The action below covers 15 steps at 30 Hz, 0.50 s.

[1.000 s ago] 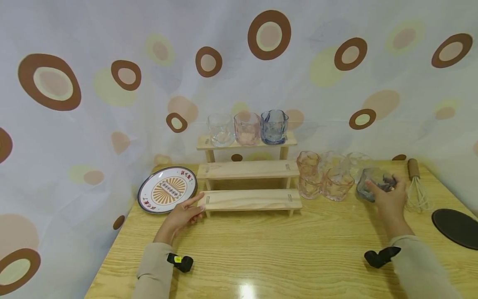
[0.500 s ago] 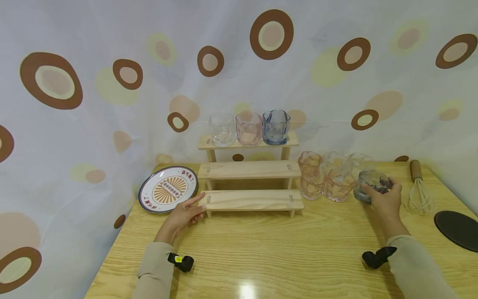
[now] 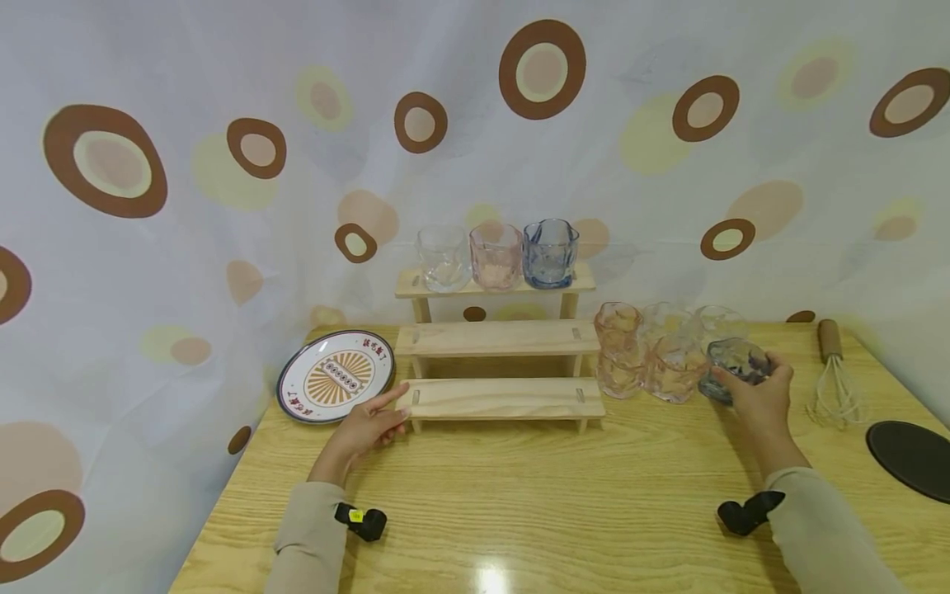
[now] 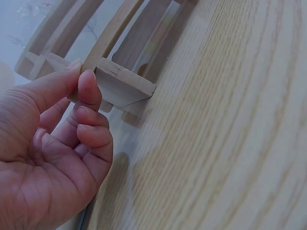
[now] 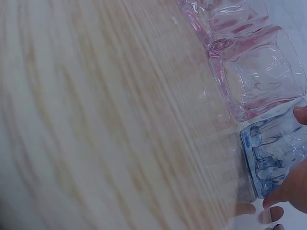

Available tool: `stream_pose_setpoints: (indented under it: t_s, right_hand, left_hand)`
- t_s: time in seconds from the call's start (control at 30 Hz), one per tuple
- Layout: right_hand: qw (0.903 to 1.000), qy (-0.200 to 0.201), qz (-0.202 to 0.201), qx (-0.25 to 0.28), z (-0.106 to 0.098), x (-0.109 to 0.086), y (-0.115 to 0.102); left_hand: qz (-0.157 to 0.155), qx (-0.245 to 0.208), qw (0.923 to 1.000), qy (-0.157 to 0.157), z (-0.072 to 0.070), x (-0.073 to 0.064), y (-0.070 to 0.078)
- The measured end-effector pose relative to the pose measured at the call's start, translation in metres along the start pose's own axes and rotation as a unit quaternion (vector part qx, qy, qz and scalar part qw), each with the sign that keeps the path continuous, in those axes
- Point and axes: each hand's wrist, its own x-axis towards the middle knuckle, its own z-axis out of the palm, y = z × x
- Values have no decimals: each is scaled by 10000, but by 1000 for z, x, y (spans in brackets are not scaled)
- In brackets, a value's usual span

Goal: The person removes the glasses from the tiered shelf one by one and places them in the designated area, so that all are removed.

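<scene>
My left hand (image 3: pixel 367 429) pinches the left end of the lowest board of a three-step wooden display rack (image 3: pixel 500 394). In the left wrist view, thumb and finger meet at that board's end (image 4: pixel 91 62), the other fingers curled below. My right hand (image 3: pixel 768 404) grips a blue drinking glass (image 3: pixel 733 356) from its right side, thumb in front. The right wrist view shows this blue glass (image 5: pixel 268 153) standing on the table right beside a pink glass (image 5: pixel 259 76). On the rack's top board stand a clear glass (image 3: pixel 443 260), a pink glass (image 3: pixel 496 258) and a blue glass (image 3: pixel 550 254).
More pink glasses (image 3: pixel 622 371) and clear glasses (image 3: pixel 716 320) are grouped to the right of the rack. A patterned plate (image 3: pixel 337 377) lies left of it. At the right are a whisk (image 3: pixel 833 371) and a black round mat (image 3: pixel 913 458). A dotted cloth (image 3: pixel 475 165) hangs behind.
My right hand has moved left with the blue glass, bringing it up to the pink glass and setting it more level. The left hand has stayed at the rack.
</scene>
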Motion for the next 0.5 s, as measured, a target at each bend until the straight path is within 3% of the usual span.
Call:
stream_pose_setpoints:
  t_s: [0.5]
  right_hand:
    - [9991, -341, -222, -152, -3, 0, 2]
  left_hand:
    - [32, -76, 10000, 22, 1, -1, 1]
